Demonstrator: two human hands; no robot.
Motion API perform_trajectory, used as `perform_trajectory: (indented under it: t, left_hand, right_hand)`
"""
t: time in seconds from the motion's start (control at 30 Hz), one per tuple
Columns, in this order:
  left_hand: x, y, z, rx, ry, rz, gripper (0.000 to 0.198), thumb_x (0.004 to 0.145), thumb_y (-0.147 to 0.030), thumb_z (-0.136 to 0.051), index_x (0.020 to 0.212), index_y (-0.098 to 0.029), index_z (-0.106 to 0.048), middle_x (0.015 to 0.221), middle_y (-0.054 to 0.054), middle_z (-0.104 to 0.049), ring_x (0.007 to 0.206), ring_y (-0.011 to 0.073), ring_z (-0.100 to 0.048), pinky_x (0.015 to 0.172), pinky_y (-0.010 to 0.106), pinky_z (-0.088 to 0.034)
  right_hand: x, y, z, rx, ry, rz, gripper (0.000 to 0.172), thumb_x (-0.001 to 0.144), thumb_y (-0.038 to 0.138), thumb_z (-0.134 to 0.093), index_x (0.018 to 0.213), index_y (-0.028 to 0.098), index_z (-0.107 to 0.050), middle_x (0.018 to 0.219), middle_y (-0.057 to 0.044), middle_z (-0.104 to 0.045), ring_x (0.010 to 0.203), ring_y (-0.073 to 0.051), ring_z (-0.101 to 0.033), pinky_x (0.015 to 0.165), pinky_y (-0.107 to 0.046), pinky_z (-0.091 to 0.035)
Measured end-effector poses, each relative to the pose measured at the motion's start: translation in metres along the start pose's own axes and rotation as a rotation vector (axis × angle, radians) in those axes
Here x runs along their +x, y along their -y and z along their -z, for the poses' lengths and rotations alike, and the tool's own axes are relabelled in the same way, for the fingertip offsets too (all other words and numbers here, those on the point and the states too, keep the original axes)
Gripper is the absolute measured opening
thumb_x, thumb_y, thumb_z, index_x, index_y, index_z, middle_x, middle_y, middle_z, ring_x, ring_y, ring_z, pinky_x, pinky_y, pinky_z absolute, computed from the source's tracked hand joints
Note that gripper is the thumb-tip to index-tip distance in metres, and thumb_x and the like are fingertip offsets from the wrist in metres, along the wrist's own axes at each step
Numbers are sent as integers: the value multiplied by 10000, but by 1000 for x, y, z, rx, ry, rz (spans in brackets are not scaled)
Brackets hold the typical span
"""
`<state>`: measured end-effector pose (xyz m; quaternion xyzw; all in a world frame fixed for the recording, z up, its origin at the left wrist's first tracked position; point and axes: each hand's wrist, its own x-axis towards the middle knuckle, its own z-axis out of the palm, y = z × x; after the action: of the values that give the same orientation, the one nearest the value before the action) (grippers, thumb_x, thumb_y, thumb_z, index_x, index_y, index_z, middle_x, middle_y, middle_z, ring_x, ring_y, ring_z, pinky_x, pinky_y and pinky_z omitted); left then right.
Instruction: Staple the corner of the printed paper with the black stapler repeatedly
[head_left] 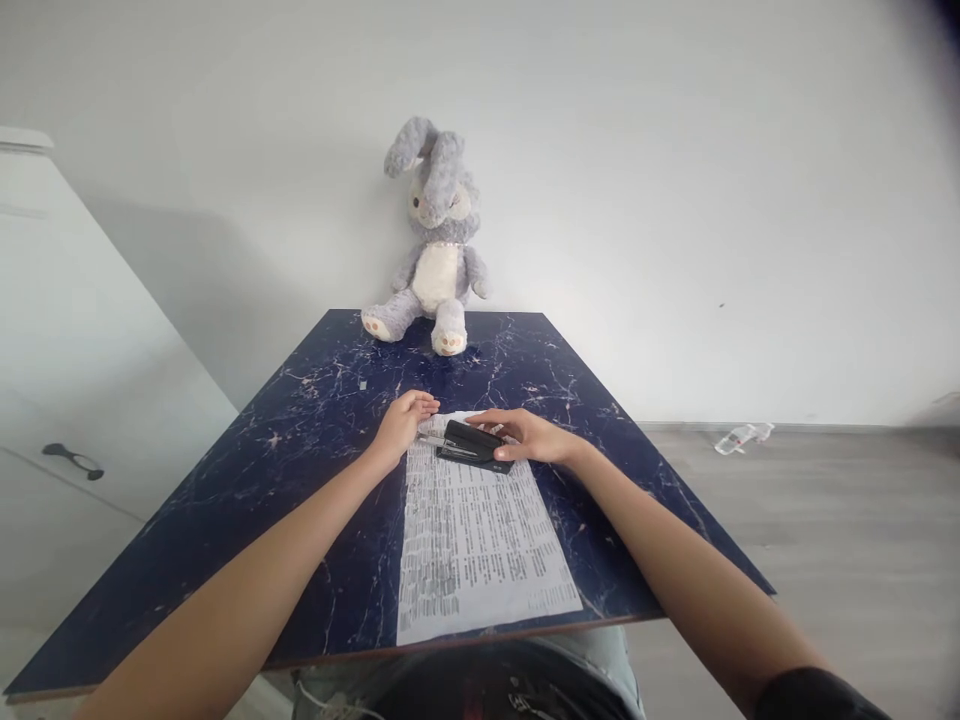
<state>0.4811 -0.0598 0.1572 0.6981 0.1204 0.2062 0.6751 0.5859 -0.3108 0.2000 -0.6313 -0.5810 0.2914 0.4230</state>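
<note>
Over paper (487, 540) | right hand (531, 438) curled around stapler (463, 438) | left hand (401, 425) edgewise

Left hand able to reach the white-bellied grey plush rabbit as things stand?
Probably yes. Nothing visible stands between the left hand and the rabbit at the far end of the dark blue marbled tabletop; the right hand, on the black stapler, is off to one side. A further stretch looks needed.

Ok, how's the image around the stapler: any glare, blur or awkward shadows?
Head view: the black stapler has a readable outline, but the print on the paper sheet is smeared beyond reading; head view: light is soft, no strong glare on the stapler, a broad faint shadow on the wall beside the white cabinet; head view: the top-right corner goes dark.
</note>
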Motion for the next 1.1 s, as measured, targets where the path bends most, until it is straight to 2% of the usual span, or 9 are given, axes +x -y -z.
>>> perform_trajectory:
  t: [0.23,0.43,0.53,0.63,0.7,0.8,0.93,1.03,1.1]
  left_hand:
    - [-4,-10,1,-154,-99,-8,129,866,-254,-624,888,-169,-718,1062,118,-758,1096,254,-697,1093,444,-462]
    - [-13,-29,0,-711,81,442,401,1027,-436,-489,979,-109,-716,1099,184,-739,995,246,-722,936,371,-567]
    - [-18,-32,-6,-744,185,530,469,1030,-494,-486,1024,-82,-710,981,172,-733,867,227,-718,794,328,-596]
    - [-20,-30,-10,-710,148,542,248,1006,-299,-578,976,-86,-700,927,148,-725,833,201,-718,817,310,-605]
    - [-17,-28,-10,-647,61,499,75,935,-89,-612,930,-88,-687,925,149,-727,873,206,-731,910,334,-604]
    - [-12,-26,-4,-571,-120,330,191,882,47,-556,903,-115,-655,981,141,-731,992,205,-737,1050,366,-557]
    - [-11,-34,5,-354,-323,-135,53,996,-162,-555,971,-163,-602,1066,99,-721,1035,184,-736,1086,385,-530]
    - [-23,-46,1,-119,-230,-333,232,1019,-397,-553,1144,-201,-544,1055,106,-743,958,233,-759,953,457,-593]
    - [-35,-53,-8,-16,-97,-327,331,1015,-478,-536,1218,-217,-514,1020,108,-761,917,251,-764,897,453,-601]
  right_hand:
    - [11,6,-33,-557,-246,230,487,864,58,-607,1329,204,-615,1320,-104,-671,1158,-251,-662,1006,-430,-541]
    - [9,18,-39,-1254,-421,298,518,952,-12,-476,1406,213,-579,1458,-122,-594,1301,-320,-570,985,-477,-527]
    - [11,23,-43,-1387,-378,315,449,978,25,-498,1380,197,-602,1466,-125,-589,1284,-328,-572,982,-470,-521]
    - [14,23,-44,-1293,-445,264,468,944,-2,-500,1339,212,-631,1433,-118,-611,1237,-318,-593,966,-462,-518]
    - [15,19,-41,-1077,-582,183,483,899,-4,-520,1304,225,-649,1373,-113,-641,1174,-293,-622,937,-433,-524]
    - [14,12,-32,-664,-715,-36,275,864,134,-621,1122,188,-699,1047,-85,-724,880,-239,-676,740,-349,-528]
    - [10,5,-22,-430,-503,-247,131,817,294,-721,831,168,-688,712,3,-650,618,-168,-583,575,-277,-406]
    - [7,7,-21,-497,-364,-152,175,805,326,-778,828,167,-706,752,-18,-679,669,-180,-601,647,-303,-453]
    - [7,13,-22,-600,-442,-3,282,824,399,-804,973,171,-732,907,-74,-730,830,-238,-651,793,-381,-511]
